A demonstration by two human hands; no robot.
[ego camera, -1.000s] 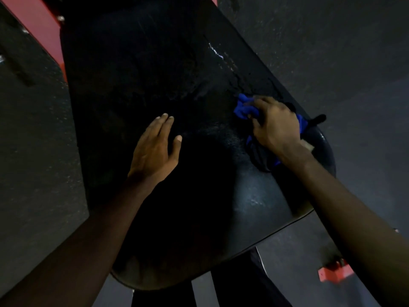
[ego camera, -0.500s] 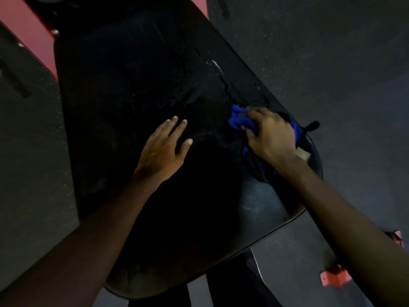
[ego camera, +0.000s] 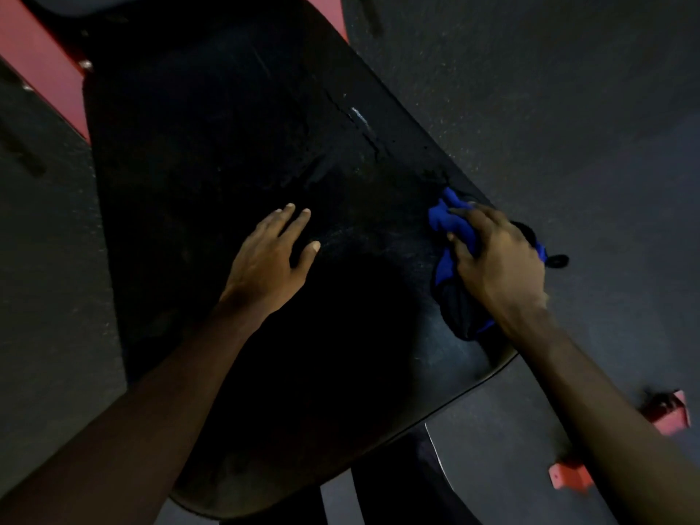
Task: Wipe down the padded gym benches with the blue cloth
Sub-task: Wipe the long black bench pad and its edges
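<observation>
The left hand (ego camera: 271, 261) lies flat, fingers straight, on the wide black padded bench pad (ego camera: 242, 153). At the pad's right edge, the right hand (ego camera: 500, 259) presses down on the bunched blue cloth (ego camera: 443, 221), fingers curled over it.

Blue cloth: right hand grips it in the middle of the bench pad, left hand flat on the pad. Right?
Not quite. The head view shows the right hand gripping the blue cloth at the right edge of the bench pad, not in its middle. The left hand does lie flat on the pad.
</observation>
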